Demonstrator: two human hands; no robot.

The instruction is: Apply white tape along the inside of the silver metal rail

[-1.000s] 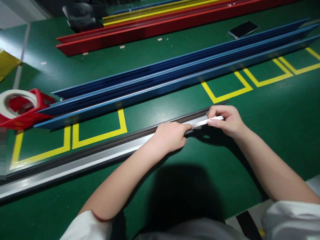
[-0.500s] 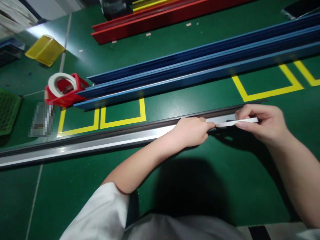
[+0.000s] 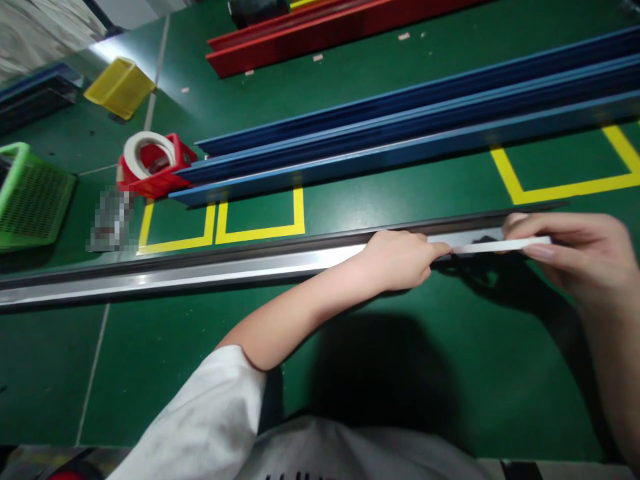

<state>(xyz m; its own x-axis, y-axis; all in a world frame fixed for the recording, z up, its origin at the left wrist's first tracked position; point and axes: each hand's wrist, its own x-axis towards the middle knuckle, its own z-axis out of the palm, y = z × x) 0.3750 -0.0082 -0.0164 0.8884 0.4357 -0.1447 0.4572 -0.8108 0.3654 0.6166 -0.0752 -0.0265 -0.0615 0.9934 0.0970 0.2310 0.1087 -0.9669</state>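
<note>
A long silver metal profile with dark edges (image 3: 250,265) lies across the table in front of me. My left hand (image 3: 400,261) is curled over it, its fingers wrapped on the profile and one fingertip on a narrow white strip (image 3: 483,247). Farther right, my right hand (image 3: 583,250) pinches that strip between thumb and fingers near its end, which sticks out past them. Between both hands the strip runs straight, along the profile's near side. The left palm hides part of the profile.
Blue channel profiles (image 3: 350,160) lie beyond, with a red profile (image 3: 320,45) farther back. At left are a red box (image 3: 186,155) holding a white tape roll (image 3: 134,160), a yellow bin (image 3: 120,87) and a green basket (image 3: 43,207). Yellow tape outlines (image 3: 260,235) mark the green table (image 3: 210,393).
My right hand has moved right along the strip, away from my left hand. More strip shows between them, and it looks straighter. The whole view has shifted slightly.
</note>
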